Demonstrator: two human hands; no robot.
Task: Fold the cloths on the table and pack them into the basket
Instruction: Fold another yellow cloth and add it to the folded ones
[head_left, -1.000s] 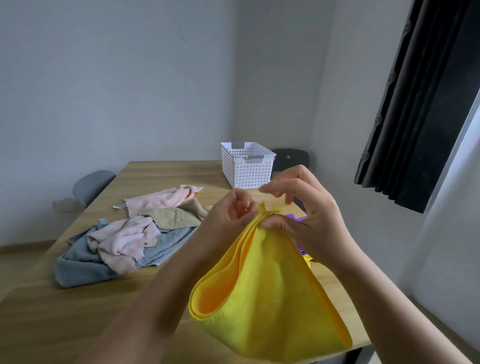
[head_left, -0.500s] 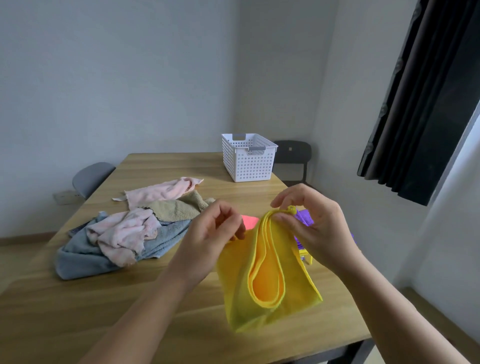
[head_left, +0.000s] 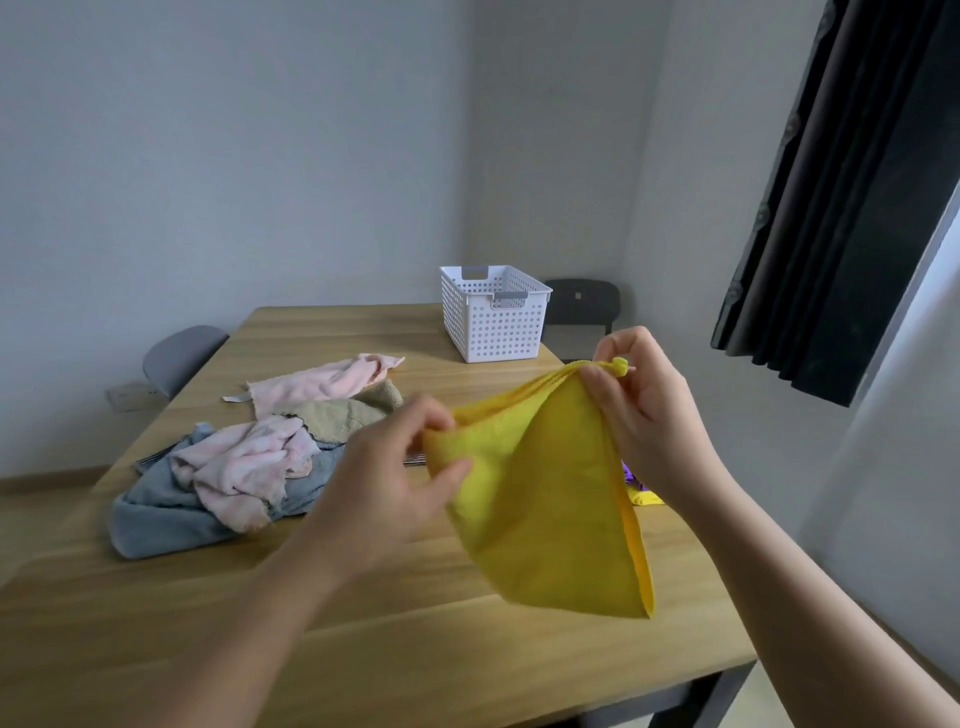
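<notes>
A yellow cloth (head_left: 545, 499) is held up above the wooden surface (head_left: 363, 623) by both hands. Its upper corner is pinched by the right hand (head_left: 644, 410), and its left edge is gripped between the thumb and fingers of the left hand (head_left: 395, 483). A heap of pink, beige and blue cloths (head_left: 244, 467) is lying on the left. The white basket (head_left: 493, 314) is standing at the far edge, well apart from the hands.
</notes>
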